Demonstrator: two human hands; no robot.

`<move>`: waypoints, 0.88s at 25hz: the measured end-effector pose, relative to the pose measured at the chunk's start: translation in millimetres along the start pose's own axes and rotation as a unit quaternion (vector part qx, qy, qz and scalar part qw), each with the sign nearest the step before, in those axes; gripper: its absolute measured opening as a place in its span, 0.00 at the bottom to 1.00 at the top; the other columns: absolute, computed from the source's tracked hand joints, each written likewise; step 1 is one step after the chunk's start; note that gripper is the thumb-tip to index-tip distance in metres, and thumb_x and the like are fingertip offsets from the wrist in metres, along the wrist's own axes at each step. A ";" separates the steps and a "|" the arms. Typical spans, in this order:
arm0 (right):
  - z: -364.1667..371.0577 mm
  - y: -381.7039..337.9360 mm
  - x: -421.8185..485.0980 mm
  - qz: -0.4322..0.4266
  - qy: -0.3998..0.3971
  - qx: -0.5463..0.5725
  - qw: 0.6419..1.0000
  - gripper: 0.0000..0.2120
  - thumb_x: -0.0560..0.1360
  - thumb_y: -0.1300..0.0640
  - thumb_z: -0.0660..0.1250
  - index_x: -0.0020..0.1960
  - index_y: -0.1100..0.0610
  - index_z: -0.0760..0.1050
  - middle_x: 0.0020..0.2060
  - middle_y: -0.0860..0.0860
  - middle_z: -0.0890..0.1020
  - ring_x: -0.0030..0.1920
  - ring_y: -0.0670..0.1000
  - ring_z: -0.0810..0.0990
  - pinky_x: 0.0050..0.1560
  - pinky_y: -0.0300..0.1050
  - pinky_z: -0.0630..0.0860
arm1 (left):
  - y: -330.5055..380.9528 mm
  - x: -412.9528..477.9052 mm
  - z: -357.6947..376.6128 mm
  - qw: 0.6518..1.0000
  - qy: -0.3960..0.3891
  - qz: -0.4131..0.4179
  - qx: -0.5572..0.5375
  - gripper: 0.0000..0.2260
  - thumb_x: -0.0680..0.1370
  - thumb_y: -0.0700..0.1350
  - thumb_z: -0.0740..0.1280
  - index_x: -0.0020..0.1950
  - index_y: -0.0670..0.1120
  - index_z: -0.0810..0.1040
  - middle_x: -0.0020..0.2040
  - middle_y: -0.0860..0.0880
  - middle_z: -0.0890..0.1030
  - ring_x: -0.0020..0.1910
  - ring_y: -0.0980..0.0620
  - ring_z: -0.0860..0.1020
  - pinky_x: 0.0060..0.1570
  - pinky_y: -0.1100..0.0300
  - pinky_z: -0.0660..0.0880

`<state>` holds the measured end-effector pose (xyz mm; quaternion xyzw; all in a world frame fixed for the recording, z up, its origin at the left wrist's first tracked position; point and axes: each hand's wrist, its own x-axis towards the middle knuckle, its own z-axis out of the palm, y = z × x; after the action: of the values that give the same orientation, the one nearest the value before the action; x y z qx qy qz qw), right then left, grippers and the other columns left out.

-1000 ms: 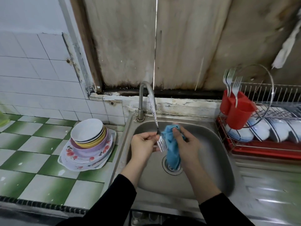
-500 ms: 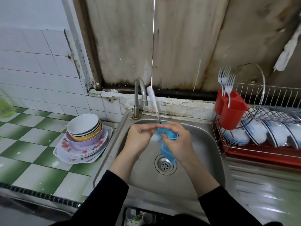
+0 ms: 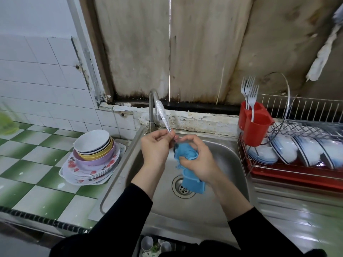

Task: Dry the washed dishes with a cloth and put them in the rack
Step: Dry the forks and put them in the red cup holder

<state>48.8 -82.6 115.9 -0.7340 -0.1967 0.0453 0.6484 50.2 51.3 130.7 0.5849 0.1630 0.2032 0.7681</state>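
Over the steel sink [image 3: 219, 206], my left hand [image 3: 155, 147] pinches a fork [image 3: 163, 115] by its neck, its patterned handle pointing up toward the tap. Its tines are hidden inside a blue cloth [image 3: 187, 164] that my right hand [image 3: 196, 160] grips bunched around them; the cloth's tail hangs toward the drain. A stack of washed bowls and flowered plates [image 3: 92, 156] stands on the green-checked counter at the left. The wire dish rack [image 3: 304, 138] on a red tray at the right holds blue-rimmed bowls, and its red cutlery cup [image 3: 255, 127] holds three forks.
The curved tap [image 3: 153, 112] rises just behind my hands. A round wire ring [image 3: 285, 101] sticks up from the rack. A green object [image 3: 7, 123] sits at the far left counter edge. Cups show below the sink front [image 3: 154, 245].
The fork's tines, bare beside the cloth a second ago, are now wrapped inside it. My hands came together and rose slightly toward the tap; the cloth is more bunched.
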 end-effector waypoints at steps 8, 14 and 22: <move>-4.8 -13.1 3.0 0.044 0.024 -0.023 0.998 0.18 0.70 0.70 0.72 0.52 0.51 0.75 0.45 0.52 0.83 0.38 0.49 0.81 0.38 0.45 0.79 | 4.6 -7.5 7.8 0.998 -0.027 0.045 0.018 0.02 0.75 0.33 0.70 0.47 0.36 0.80 0.29 0.50 0.82 0.28 0.56 0.80 0.30 0.66 0.77; -21.5 -10.7 -12.0 0.112 -0.044 -0.032 0.992 0.19 0.71 0.69 0.72 0.56 0.54 0.73 0.48 0.54 0.82 0.36 0.49 0.82 0.35 0.44 0.80 | 23.5 4.2 -1.9 0.995 0.011 0.098 -0.015 0.07 0.76 0.32 0.68 0.54 0.34 0.80 0.31 0.50 0.82 0.30 0.58 0.79 0.31 0.67 0.75; -20.7 -33.1 -9.1 -0.050 0.204 0.096 0.973 0.08 0.72 0.63 0.73 0.48 0.57 0.75 0.41 0.51 0.81 0.35 0.40 0.80 0.35 0.33 0.76 | 11.8 -20.2 -5.2 0.992 -0.032 0.104 0.066 0.09 0.78 0.36 0.67 0.57 0.37 0.80 0.31 0.49 0.78 0.25 0.58 0.77 0.26 0.64 0.75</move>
<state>39.5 -102.4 149.5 -0.6517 -0.0911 -0.1195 0.7435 28.8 48.2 141.0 0.6544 0.0896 0.2524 0.7072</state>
